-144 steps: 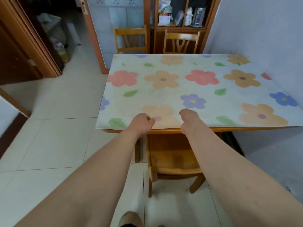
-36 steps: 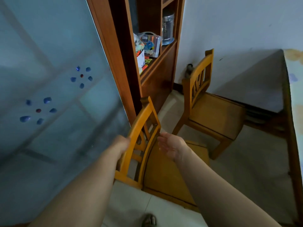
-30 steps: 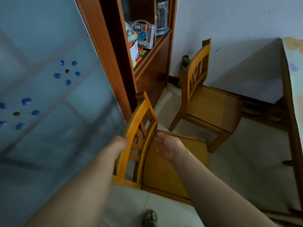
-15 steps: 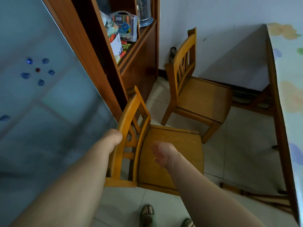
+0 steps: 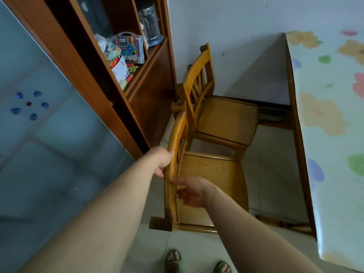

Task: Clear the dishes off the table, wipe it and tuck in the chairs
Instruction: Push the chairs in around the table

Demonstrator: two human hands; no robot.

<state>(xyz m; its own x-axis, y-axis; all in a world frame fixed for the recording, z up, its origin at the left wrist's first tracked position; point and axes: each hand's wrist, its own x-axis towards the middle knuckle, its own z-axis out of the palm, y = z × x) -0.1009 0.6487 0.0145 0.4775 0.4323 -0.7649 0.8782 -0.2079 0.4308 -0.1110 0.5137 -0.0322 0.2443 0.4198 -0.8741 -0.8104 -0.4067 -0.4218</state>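
Note:
A wooden chair point(image 5: 208, 174) stands just in front of me, its seat turned toward the table point(image 5: 331, 119) with the flowered cloth on the right. My left hand point(image 5: 163, 161) grips the curved top rail of the backrest from the outside. My right hand point(image 5: 192, 192) is on the seat side of the backrest, fingers loosely spread and touching the rail. A second wooden chair point(image 5: 222, 113) stands beyond it, also facing the table, about a seat's depth from its edge.
A wooden cabinet point(image 5: 137, 79) with cluttered shelves stands close behind the chairs. A frosted glass door point(image 5: 49, 144) fills the left. A white wall point(image 5: 236, 26) lies beyond the far chair. Tiled floor point(image 5: 273, 174) separates the chairs from the table. My sandalled feet point(image 5: 197, 263) are below.
I left the near side of the table and came round to these chairs. In the last second my left hand stayed on the backrest and my right hand moved in against the rail.

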